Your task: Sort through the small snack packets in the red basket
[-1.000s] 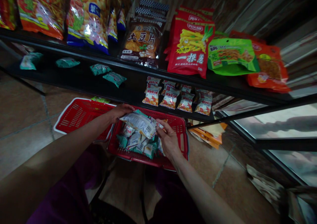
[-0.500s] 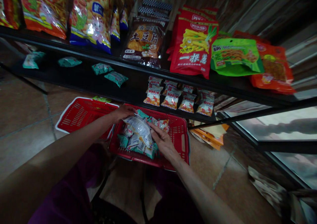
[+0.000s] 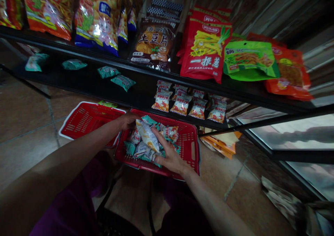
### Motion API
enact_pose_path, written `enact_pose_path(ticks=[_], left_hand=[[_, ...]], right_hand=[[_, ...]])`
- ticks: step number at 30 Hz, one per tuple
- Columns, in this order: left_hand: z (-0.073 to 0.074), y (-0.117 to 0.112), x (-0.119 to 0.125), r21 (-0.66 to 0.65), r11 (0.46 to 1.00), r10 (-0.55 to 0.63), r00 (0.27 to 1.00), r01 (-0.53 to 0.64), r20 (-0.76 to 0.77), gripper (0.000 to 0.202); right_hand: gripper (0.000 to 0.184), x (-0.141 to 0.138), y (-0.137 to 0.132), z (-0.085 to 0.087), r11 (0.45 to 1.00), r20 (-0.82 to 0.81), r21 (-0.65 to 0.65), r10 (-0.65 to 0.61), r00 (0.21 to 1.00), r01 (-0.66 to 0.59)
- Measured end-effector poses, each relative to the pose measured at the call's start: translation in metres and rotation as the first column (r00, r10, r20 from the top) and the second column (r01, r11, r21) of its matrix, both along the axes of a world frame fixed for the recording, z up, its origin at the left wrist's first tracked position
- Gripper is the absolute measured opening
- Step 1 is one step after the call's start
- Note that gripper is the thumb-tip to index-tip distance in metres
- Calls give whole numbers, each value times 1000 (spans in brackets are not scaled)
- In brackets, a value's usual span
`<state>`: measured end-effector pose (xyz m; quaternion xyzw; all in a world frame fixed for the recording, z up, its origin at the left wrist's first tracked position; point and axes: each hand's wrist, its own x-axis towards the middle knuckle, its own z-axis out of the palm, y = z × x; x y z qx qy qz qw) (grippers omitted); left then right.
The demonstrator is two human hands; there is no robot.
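Over the pile in a red shopping basket is a tilted white-and-yellow snack bag. My left hand is at the bag's upper left end, fingers closed on it and partly in shadow. My right hand lies along the bag's right side, thumb and fingers spread apart, fingertips touching its edge. Beneath and around it in the basket are several small teal snack packets and white-and-red packets.
Left of this basket stands a second red basket with a white rim. Ahead, the lower black shelf bears teal packets and rows of small white-and-orange packets. Larger snack bags line the shelf above. Orange packaging lies on the floor right.
The snack bag has turned more upright and shows a narrower side. My right hand's thumb and fingers have spread apart. My left hand has shifted slightly left.
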<state>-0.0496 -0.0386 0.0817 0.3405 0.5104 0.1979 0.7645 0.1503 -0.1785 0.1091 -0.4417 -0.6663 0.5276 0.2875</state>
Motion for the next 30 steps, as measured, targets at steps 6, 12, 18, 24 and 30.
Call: enact_pose_path(ticks=[6, 12, 18, 24, 30], left_hand=[[2, 0, 6, -174, 974, 151, 988, -143, 36, 15], [10, -1, 4, -96, 993, 68, 995, -75, -70, 10], [16, -3, -3, 117, 993, -12, 989, 30, -146, 30], [20, -4, -2, 203, 975, -37, 968, 89, -250, 19], [16, -4, -3, 194, 981, 63, 978, -24, -197, 14]], right_hand=[[71, -8, -2, -5, 973, 43, -44, -223, 974, 225], [56, -9, 1, -14, 779, -217, -431, -580, 785, 456], [49, -11, 12, -11, 586, -375, -729, -775, 509, 354], [37, -11, 15, -11, 550, -405, -786, -803, 438, 281], [31, -16, 19, -13, 522, -387, -815, -815, 432, 253]])
